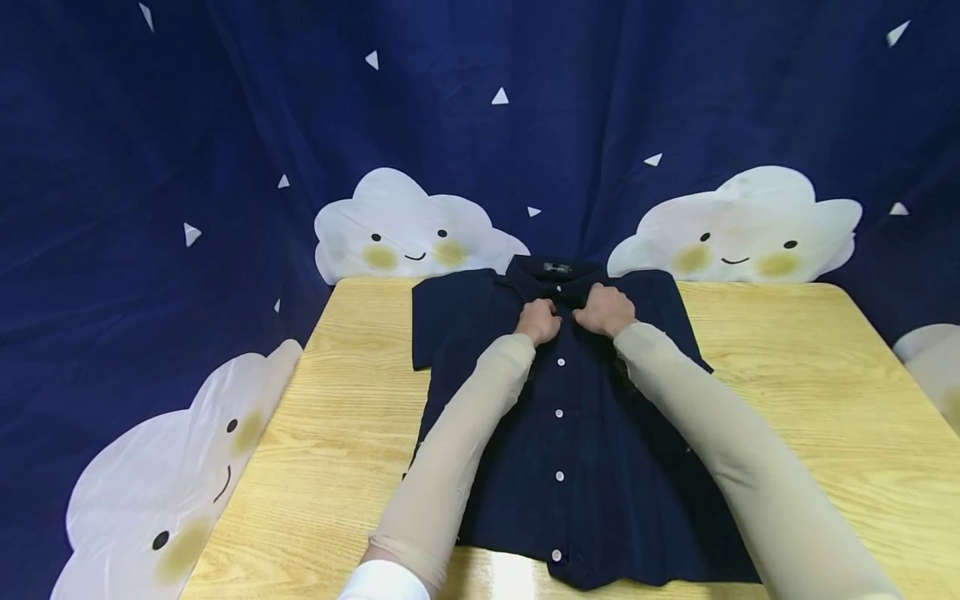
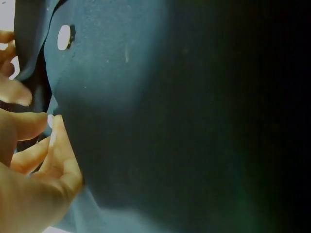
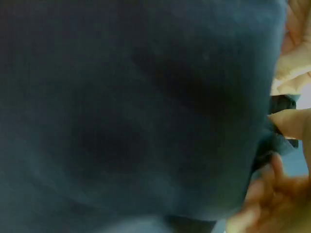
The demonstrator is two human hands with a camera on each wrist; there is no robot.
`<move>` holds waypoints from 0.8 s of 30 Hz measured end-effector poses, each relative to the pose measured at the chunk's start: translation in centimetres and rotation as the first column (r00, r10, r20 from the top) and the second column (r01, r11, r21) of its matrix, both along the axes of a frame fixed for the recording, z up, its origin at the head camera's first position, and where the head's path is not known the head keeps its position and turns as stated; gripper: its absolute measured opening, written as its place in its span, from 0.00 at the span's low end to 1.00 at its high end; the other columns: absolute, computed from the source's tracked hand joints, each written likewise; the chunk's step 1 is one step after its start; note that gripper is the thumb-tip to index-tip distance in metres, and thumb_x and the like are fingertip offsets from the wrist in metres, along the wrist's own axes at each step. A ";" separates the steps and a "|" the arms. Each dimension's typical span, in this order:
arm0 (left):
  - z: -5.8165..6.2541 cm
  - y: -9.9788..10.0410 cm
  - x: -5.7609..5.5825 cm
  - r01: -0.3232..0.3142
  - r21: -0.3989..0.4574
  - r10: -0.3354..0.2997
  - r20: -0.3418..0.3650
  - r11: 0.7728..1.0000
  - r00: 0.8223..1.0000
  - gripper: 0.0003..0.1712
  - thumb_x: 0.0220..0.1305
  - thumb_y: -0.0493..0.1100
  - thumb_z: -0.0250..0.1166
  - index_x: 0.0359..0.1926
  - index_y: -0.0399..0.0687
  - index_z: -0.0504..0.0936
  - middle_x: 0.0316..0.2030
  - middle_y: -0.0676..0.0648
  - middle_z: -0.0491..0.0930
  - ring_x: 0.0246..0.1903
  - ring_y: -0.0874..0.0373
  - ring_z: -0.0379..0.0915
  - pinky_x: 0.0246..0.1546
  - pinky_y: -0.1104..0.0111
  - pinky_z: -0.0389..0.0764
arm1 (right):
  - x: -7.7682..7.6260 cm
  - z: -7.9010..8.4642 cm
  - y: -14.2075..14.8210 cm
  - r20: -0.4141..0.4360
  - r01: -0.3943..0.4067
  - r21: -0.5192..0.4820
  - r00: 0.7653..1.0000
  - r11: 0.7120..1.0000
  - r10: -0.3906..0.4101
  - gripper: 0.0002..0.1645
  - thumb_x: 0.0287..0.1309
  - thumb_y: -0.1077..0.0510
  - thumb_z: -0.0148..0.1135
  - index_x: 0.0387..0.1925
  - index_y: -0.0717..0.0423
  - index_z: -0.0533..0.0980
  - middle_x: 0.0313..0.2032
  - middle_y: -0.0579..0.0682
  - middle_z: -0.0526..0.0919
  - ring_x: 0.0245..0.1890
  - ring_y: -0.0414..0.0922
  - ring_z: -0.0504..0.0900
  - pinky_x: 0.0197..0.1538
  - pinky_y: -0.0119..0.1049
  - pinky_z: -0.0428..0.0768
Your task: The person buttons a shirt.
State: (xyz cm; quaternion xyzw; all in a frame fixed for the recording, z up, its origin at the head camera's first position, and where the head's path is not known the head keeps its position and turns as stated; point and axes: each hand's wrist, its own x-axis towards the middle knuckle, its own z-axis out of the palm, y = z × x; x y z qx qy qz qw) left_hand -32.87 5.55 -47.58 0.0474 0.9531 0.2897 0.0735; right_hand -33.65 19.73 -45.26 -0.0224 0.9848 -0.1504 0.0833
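A dark navy short-sleeved shirt [image 1: 517,467] lies front up, collar away from me, with white buttons down its middle. My left hand [image 1: 538,322] is at the upper front opening. In the left wrist view, the left hand's fingers [image 2: 58,145] pinch the front edge of the shirt at a button. Close by on the other side of the opening, my right hand [image 1: 606,310] grips the shirt just below the collar [image 1: 592,275]. The right wrist view shows the right hand's thumb [image 3: 291,122] against the cloth, its fingers partly hidden by the fabric.
The shirt lies on a light wood table [image 1: 360,375], which extends to both sides of it. A dark blue curtain [image 1: 450,125] with smiling white clouds [image 1: 405,217] hangs behind and along the left. Beige sleeves [image 1: 465,425] cover both forearms, which reach over the shirt.
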 end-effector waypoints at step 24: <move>-0.6 -0.3 -0.1 -0.015 0.043 0.013 0.039 0.999 0.999 0.16 0.70 0.40 0.50 0.22 0.47 0.69 0.22 0.48 0.69 0.29 0.52 0.73 0.30 0.69 0.69 | 0.5 -1.8 -0.6 -0.033 -0.252 -0.241 0.967 0.937 0.252 0.05 0.54 0.61 0.59 0.26 0.57 0.79 0.25 0.48 0.78 0.28 0.48 0.75 0.35 0.38 0.70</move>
